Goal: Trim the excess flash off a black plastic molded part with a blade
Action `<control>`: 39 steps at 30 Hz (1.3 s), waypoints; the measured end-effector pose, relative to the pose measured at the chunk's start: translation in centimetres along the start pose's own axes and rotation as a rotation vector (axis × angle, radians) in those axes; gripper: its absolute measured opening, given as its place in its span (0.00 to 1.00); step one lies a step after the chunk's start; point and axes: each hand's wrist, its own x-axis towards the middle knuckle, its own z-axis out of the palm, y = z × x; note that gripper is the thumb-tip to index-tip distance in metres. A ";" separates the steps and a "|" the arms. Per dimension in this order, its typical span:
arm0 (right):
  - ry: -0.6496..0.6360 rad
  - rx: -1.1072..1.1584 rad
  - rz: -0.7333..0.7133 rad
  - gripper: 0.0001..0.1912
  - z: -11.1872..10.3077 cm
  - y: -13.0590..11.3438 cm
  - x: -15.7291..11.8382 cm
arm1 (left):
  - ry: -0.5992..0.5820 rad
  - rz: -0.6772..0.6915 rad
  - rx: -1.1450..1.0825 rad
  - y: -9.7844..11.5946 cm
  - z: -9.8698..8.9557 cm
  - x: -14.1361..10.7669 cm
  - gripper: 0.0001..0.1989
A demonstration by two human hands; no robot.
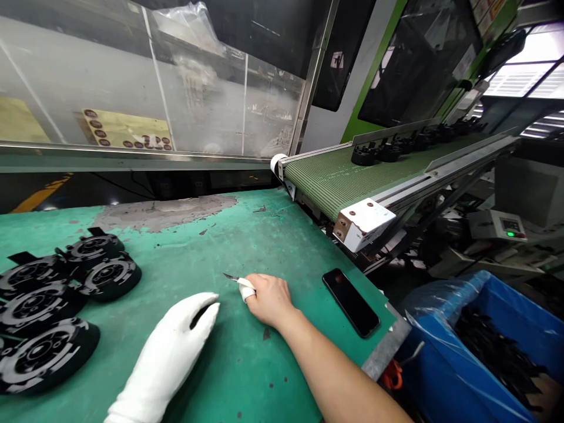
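Note:
My right hand [269,299], bare, is closed around a small knife [244,286] with a white-wrapped handle. The knife's thin blade points left, just above the green tabletop [264,235]. To its left, my left hand [187,323] wears a white glove, thumb and fingers brought together. Something dark shows between them, too hidden to name. Several round black plastic parts [110,276] with pale ring-shaped faces sit at the left of the table, apart from both hands.
A black phone [351,302] lies right of my right arm. Beyond the table, a green conveyor belt [335,182] carries several black parts [363,154]. A blue bin [440,358] with a plastic liner and black pieces stands at the lower right. Orange handles [392,375] show by the table corner.

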 end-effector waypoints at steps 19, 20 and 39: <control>0.005 -0.013 -0.001 0.15 -0.1 -0.1 0.0 | 0.009 0.017 0.019 0.4 -0.2 0.1 0.22; 0.004 -0.014 0.000 0.15 -0.1 -0.1 0.0 | 0.011 0.019 0.020 0.4 -0.2 0.1 0.22; -0.047 0.069 0.024 0.21 1.4 0.6 -1.2 | 0.134 0.078 -0.045 1.5 0.1 -2.4 0.13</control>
